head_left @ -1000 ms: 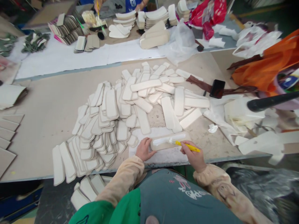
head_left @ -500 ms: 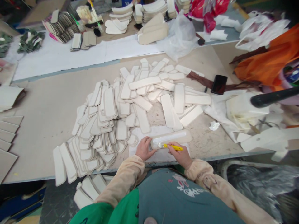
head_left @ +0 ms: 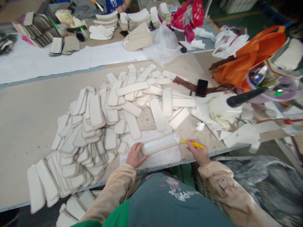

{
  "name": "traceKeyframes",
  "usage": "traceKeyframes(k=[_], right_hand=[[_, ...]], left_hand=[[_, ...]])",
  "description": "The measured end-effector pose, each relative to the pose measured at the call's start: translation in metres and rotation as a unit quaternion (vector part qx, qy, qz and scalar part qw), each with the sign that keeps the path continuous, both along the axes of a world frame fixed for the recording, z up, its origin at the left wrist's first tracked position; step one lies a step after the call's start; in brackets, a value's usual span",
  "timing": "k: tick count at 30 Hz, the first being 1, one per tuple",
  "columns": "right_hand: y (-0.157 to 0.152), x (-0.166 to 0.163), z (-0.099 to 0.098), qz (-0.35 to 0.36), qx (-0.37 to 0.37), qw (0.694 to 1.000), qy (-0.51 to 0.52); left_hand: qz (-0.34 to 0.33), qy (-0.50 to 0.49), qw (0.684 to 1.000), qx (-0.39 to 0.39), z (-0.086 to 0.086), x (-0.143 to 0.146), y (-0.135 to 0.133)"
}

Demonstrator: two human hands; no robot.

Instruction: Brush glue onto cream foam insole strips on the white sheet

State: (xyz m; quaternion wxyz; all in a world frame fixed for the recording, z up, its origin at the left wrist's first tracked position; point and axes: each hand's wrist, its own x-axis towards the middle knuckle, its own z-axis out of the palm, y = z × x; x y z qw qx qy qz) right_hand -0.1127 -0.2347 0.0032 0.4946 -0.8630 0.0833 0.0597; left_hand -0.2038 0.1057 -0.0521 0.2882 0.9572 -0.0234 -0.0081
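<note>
Counter (head_left: 35,104) first, a broad beige top running edge to edge, and beyond it at twelve o'clock a second counter (head_left: 42,64) under white sheeting, stacked with more cut pieces. Big heap of pale padded strips (head_left: 106,116) dominates the middle, fanned and overlapping, spilling toward eight o'clock and over the near edge. Out at two o'clock sits an orange bag (head_left: 248,60), with a red bag (head_left: 189,14) farther back near one o'clock. Clear plastic bag (head_left: 163,44) lies crumpled between the two counters. White sheet (head_left: 163,157) is spread at the near edge, six o'clock, smeared and patchy. On it lies a single strip (head_left: 158,144), long axis running roughly nine to three, its top streaked white. Left hand (head_left: 134,155) presses down on the strip's nine o'clock end, fingers spread flat over it. Right hand (head_left: 199,152) is closed around a yellow-handled brush (head_left: 189,142), bristles touching the strip's three o'clock end. Black phone (head_left: 201,88) rests face up at two o'clock, just beside a dark brown strap (head_left: 184,83). Black handle (head_left: 246,97) juts in at three o'clock. Small crumpled scrap (head_left: 200,126) sits near the heap's right fringe.
</note>
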Motion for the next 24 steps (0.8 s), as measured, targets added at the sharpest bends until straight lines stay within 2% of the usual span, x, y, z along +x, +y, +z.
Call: traceKeyframes(k=[5,10,12,15,20,24], right_hand=[[-0.009,0.000,0.010,0.029,-0.049,0.997,-0.049],[0.016,-0.014,0.017,0.007,0.039,0.999,-0.033],[0.028,-0.020,0.015,0.044,0.068,0.997,-0.005],[0.034,-0.023,0.011,0.082,0.060,0.995,0.007],[0.015,-0.012,0.005,-0.002,0.025,1.000,-0.014],[0.009,-0.002,0.001,-0.035,0.051,0.998,-0.019]], left_hand=[[0.002,0.011,1.000,0.002,0.002,0.001,-0.001],[-0.002,0.014,1.000,0.002,0.003,0.001,-0.001],[0.001,0.013,1.000,0.002,0.003,0.001,-0.001],[-0.003,0.011,1.000,0.001,0.003,0.001,0.001],[-0.018,0.003,1.000,0.002,0.002,-0.001,0.002],[-0.014,0.012,1.000,0.003,0.001,-0.001,0.003]])
